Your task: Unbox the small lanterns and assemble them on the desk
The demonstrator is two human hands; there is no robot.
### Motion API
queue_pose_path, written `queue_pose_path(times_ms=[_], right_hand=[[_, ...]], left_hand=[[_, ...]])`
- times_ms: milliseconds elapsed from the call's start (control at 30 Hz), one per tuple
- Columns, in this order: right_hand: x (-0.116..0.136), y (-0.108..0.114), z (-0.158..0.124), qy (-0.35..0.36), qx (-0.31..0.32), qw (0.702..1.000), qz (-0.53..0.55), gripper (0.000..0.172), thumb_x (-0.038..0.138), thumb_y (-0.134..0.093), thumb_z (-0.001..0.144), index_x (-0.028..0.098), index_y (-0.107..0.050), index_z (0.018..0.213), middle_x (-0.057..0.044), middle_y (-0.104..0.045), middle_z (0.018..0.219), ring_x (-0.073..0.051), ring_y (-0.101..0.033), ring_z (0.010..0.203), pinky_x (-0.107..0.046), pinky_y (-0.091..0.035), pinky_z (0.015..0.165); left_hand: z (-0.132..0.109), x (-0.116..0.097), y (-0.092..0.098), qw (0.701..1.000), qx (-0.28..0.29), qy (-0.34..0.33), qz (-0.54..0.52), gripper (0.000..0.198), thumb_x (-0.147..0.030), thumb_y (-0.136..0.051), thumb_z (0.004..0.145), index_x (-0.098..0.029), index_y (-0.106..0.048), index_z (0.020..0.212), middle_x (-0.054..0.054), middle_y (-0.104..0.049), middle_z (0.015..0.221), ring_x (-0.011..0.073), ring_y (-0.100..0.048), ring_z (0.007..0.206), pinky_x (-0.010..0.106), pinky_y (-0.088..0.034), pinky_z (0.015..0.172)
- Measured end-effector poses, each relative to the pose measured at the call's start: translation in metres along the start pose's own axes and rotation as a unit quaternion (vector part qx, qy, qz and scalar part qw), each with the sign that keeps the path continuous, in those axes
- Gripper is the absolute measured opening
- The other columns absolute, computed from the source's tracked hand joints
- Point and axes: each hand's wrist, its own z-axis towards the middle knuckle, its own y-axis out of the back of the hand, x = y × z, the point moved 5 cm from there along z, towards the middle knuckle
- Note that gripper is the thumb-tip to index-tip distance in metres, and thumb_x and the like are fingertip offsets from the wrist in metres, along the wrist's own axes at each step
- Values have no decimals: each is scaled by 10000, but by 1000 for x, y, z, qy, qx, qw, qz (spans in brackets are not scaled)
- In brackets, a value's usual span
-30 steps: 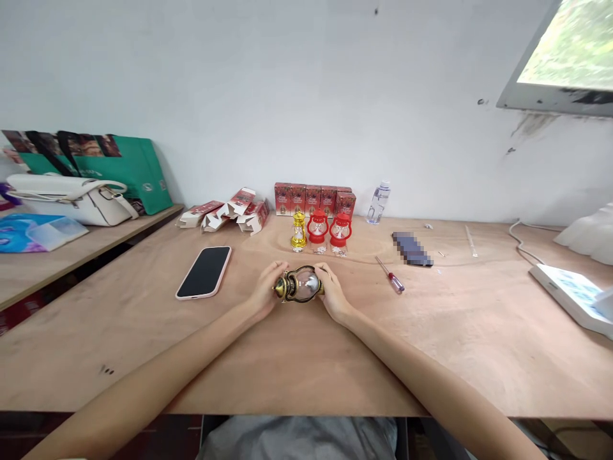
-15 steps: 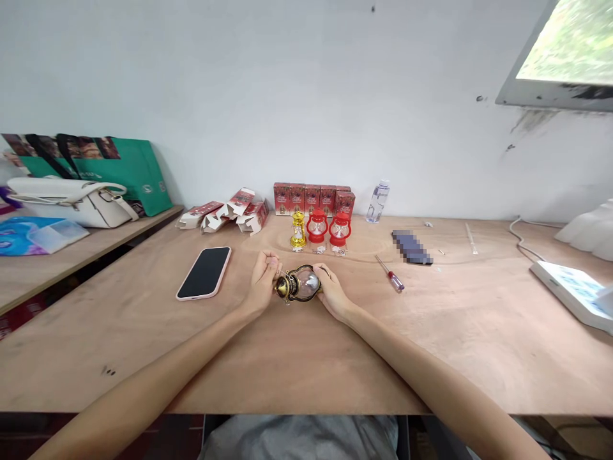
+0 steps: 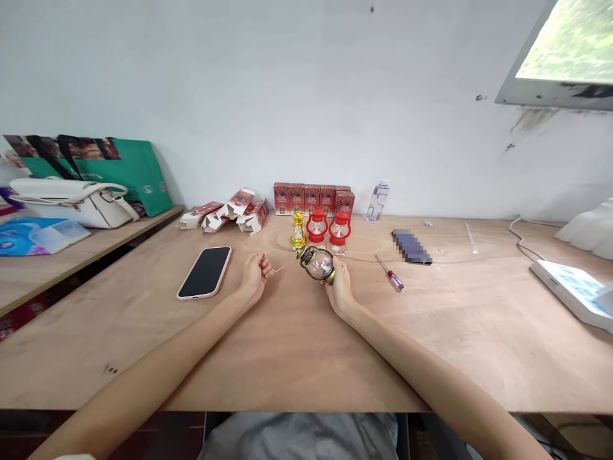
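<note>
My right hand (image 3: pixel 340 287) grips a small bronze-coloured lantern (image 3: pixel 318 263) by its base. The lantern is tilted, its top pointing left and away from me, and a pale piece shows inside its clear globe. Left of it, my left hand (image 3: pixel 256 278) is closed in a pinch on a thin pale strip (image 3: pixel 278 269) that sticks out to the right; its exact kind is too small to tell. Just beyond the held lantern stand a gold lantern (image 3: pixel 297 231) and two red lanterns, one in the middle (image 3: pixel 317 227) and one on the right (image 3: pixel 340 230).
Several red boxes (image 3: pixel 305 199) stand against the wall, with opened boxes (image 3: pixel 239 211) to their left. A phone (image 3: pixel 205 273) lies left of my hands. To the right are a screwdriver (image 3: pixel 390 273), a dark pixelated object (image 3: pixel 412 246), a water bottle (image 3: pixel 378 201) and a white device (image 3: pixel 572 291).
My left hand has come off the lantern and moved slightly left, now with a thin pale strip in its fingers. My right hand has shifted the lantern right and away from me, tilting it.
</note>
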Motion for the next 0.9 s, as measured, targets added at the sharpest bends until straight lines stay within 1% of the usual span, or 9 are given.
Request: queue_pose_path(times_ms=[100,167,233,367,500,600,667,800,900], right_hand=[[1,3,3,-21,-28,997,63,288,480,-590,705,235,-458,774,51,-537,693,-108,-506,604,-212,-392,480],[1,4,5,-26,-31,995,93,270,447,-605,692,228,-473,778,58,-550,697,-98,-505,602,-197,-386,477],[0,3,7,-27,-21,994,108,249,424,-601,691,223,-484,779,60,-561,697,-93,-508,602,-190,-388,483],[0,2,7,-34,-9,991,126,208,393,-581,707,215,-513,790,57,-583,701,-88,-518,601,-182,-397,489],[0,2,7,-47,-1,990,134,197,383,-582,714,218,-541,814,53,-608,717,-97,-542,621,-186,-408,494],[1,1,7,-47,12,990,132,203,384,-590,722,220,-558,839,48,-627,748,-103,-561,650,-197,-438,523],[1,2,7,-50,12,989,137,212,382,-599,724,218,-567,853,38,-640,778,-109,-571,675,-207,-462,551],[2,1,7,-45,22,989,141,238,405,-615,724,219,-569,867,22,-649,847,-124,-589,755,-239,-498,638],[2,-1,7,-41,40,993,104,279,456,-623,713,223,-549,847,16,-634,854,-130,-585,770,-252,-493,649]], left_hand=[[33,5,13,995,-50,-47,76,64,-216,-377,803,-216,-320,773,-63,-383,607,91,-392,483,207,-337,502],[52,2,14,984,-52,-90,145,62,-155,-357,797,-213,-347,817,-39,-435,648,122,-457,573,247,-392,599],[68,-2,7,966,-24,-134,217,114,-108,-372,775,-204,-386,835,-9,-489,695,156,-515,698,303,-421,741],[83,-3,-13,915,43,-202,347,208,-52,-402,710,-174,-473,862,80,-578,891,223,-532,965,390,-367,949],[79,4,-26,857,90,-225,455,198,-95,-455,699,-148,-533,872,141,-602,1004,277,-527,1039,426,-363,966],[71,6,-27,820,107,-226,514,161,-167,-496,717,-144,-569,859,159,-622,1010,318,-540,1038,468,-362,956],[66,6,-26,804,110,-227,539,203,-204,-505,735,-139,-584,911,172,-622,1058,341,-536,1063,497,-347,966],[54,4,-22,792,107,-236,553,341,-248,-450,804,-111,-543,1101,190,-571,1205,341,-506,1140,501,-334,989],[33,-1,-20,816,113,-272,498,365,-293,-375,865,-112,-514,1150,164,-556,1233,291,-477,1190,448,-324,1025]])
